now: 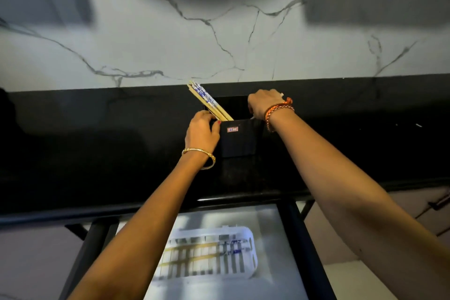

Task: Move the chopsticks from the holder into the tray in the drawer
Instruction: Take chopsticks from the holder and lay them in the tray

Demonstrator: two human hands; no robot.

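Gripping holder (239,137) with left hand (202,130), right hand (264,105) fingers hidden (grasp unclear); next, pinching chopsticks (207,101) beside left fingertips.

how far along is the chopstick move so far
Partway. A few chopsticks already lie in the white tray in the open drawer. Left hand grips the black holder; right hand is at its far rim. A bundle of chopsticks remains in the holder.
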